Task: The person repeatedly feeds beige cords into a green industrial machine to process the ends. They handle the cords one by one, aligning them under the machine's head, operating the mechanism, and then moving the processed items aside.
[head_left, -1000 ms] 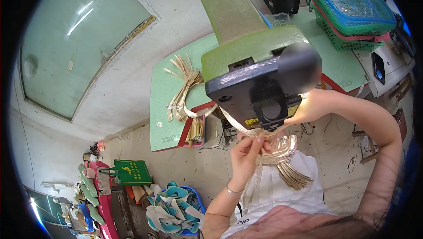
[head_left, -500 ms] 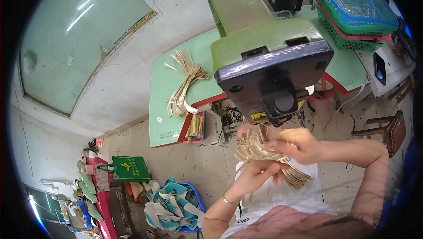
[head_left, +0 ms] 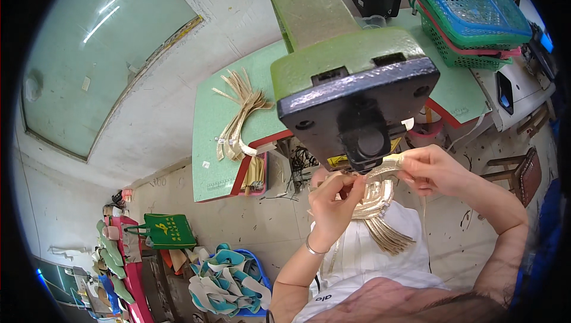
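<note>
left hand | fingers clamped on gold strips | right hand pinched on strip end | strips held under machine head; contact point hidden

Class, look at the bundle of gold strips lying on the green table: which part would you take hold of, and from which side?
Probably the bundle of gold strips is best gripped at its narrow gathered waist, where the strips bunch together near the green table's front edge. Come from above, pinching across the width; the far ends fan out loosely and would likely slip apart.
</note>
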Motion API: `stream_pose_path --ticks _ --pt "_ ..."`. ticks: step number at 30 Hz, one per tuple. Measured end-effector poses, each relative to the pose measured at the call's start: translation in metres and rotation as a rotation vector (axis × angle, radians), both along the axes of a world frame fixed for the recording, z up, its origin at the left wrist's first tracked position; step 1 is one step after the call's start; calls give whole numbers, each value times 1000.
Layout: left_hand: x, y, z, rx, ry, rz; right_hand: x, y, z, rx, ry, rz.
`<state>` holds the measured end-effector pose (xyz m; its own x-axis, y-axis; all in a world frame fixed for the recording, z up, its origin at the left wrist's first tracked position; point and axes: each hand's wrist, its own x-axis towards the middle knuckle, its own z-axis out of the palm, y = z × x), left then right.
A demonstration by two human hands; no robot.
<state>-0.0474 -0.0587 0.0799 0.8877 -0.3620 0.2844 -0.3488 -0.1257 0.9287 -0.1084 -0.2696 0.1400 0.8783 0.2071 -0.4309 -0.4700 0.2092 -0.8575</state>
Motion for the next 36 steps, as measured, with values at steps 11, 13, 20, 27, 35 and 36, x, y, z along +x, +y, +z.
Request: stream_pose_path --ticks 11,13,20,27,35,36 --pt "-5 1 2 -254 292 66 6 9 -2 -114 -147 26" --pt "-10 4 7 -311 323 100 11 16 5 -225 -155 3" --pt "-24 21 -8 -349 349 251 32 31 10 -335 -339 43" --pt "9 25 -3 -8 -93 105 44 37 33 -538 -465 120" --pt "20 24 0 -73 239 -127 53 1 14 -901 -760 62" --pt "18 26 0 -118 283 -114 51 -7 13 -924 -731 -2"
